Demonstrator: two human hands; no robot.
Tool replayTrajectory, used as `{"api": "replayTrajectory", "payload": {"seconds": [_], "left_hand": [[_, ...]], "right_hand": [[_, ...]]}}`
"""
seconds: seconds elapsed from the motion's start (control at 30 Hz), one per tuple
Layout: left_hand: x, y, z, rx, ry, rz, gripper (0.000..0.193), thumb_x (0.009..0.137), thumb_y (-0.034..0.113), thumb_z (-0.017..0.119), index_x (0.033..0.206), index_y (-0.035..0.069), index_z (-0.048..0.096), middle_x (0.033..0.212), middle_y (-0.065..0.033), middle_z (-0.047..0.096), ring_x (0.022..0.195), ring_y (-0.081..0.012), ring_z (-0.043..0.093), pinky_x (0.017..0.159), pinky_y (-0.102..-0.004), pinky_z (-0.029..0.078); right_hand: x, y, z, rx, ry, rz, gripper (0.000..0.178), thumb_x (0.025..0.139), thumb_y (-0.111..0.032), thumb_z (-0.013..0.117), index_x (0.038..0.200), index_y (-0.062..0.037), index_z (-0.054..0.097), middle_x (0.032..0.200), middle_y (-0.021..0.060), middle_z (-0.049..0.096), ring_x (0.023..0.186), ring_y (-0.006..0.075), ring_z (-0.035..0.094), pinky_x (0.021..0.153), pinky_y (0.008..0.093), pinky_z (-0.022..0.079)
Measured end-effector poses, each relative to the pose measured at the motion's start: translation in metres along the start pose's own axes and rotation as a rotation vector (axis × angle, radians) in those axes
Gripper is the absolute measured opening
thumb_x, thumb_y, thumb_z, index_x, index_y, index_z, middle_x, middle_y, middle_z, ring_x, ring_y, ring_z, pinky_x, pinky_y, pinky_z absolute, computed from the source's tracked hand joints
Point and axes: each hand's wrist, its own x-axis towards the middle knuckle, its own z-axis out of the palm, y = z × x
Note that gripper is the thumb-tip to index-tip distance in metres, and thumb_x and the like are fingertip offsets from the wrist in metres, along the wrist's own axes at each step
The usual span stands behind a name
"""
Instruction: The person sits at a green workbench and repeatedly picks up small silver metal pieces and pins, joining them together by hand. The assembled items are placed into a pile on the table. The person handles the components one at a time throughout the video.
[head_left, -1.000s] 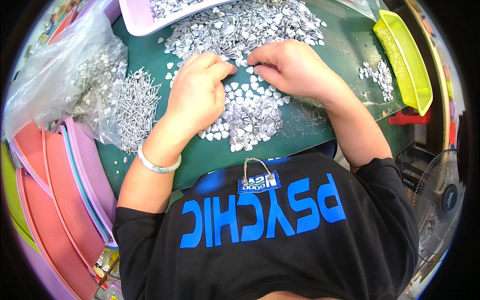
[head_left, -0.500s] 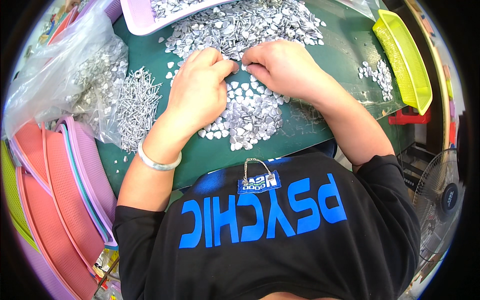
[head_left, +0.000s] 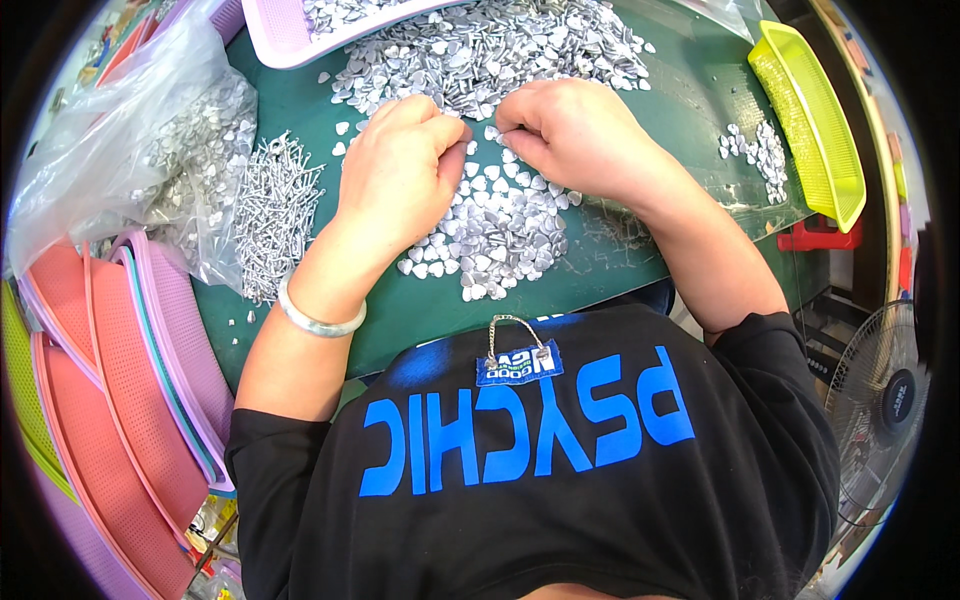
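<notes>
Table (head_left: 420, 312): green and smooth-looking; it carries the hearts, loose on its top from far to near.
Far heap (head_left: 500, 60): a thick spread of silver hearts beyond both hands; singly they should be light and stiff; the shiny faces look slippery, so a heap like this would probably slide apart under a push.
Bag (head_left: 120, 150): clear, thin plastic on the left, with more small pieces inside; likely limp and apt to crease.
Near pile (head_left: 505, 230): more hearts, between the forearms and nearer the body; they lie flat and overlapping, so lifting one by its edge looks surer than pressing on its face.
Left hand (head_left: 398, 160): knuckles up, thumb and fingers drawn together toward the right; whether they grip a heart I cannot tell.
Right hand (head_left: 570, 130): thumb and forefinger bent close together, facing the left hand across a small gap; anything between the tips is hidden.
Pins (head_left: 275, 215): a tangled silver pile left of the left hand; probably stiff and prone to snag.
Single heart (head_left: 491, 132): just beside the right fingertips; best pinched across its rim; it seems hard rather than fragile.
</notes>
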Motion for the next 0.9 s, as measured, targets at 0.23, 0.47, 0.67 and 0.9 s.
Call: {"api": "replayTrajectory", "payload": {"seconds": [0.23,0.47,0.67,0.9], "left_hand": [[0.002,0.002,-0.001,0.002,0.011,0.019,0.015,0.073,0.003,0.063,0.087,0.008,0.068,0.081,-0.0076,0.057,0.084,-0.0284,0.057,0.071,-0.0386,0.048],[0.003,0.006,-0.002,-0.011,-0.002,0.094,0.027,0.071,-0.002,0.060,0.093,0.010,0.070,0.079,-0.0063,0.055,0.080,-0.0273,0.055,0.070,-0.0380,0.047],[0.003,0.008,-0.002,-0.027,-0.046,0.145,0.030,0.071,-0.007,0.055,0.093,0.008,0.070,0.081,-0.0070,0.054,0.080,-0.0268,0.054,0.072,-0.0364,0.045],[0.004,0.009,-0.004,-0.054,-0.099,0.142,0.031,0.070,-0.008,0.053,0.092,0.007,0.069,0.082,-0.0076,0.054,0.081,-0.0275,0.054,0.073,-0.0367,0.045]], "right_hand": [[-0.001,-0.001,-0.002,0.049,0.025,-0.080,0.009,0.078,-0.015,0.060,0.080,-0.0090,0.066,0.077,0.0095,0.066,0.077,0.0318,0.064,0.067,0.0422,0.051],[-0.006,0.014,-0.018,0.181,0.037,0.000,0.013,0.077,-0.014,0.059,0.083,-0.0071,0.068,0.078,0.0109,0.066,0.075,0.0317,0.064,0.067,0.0398,0.051],[-0.011,0.013,-0.023,0.103,-0.039,-0.049,0.014,0.076,-0.010,0.059,0.085,-0.0061,0.069,0.079,0.0111,0.067,0.075,0.0306,0.064,0.067,0.0382,0.051],[-0.015,0.015,-0.022,0.174,-0.186,-0.132,0.016,0.076,-0.006,0.062,0.090,-0.0029,0.069,0.082,0.0124,0.067,0.076,0.0302,0.064,0.067,0.0361,0.051]]}}
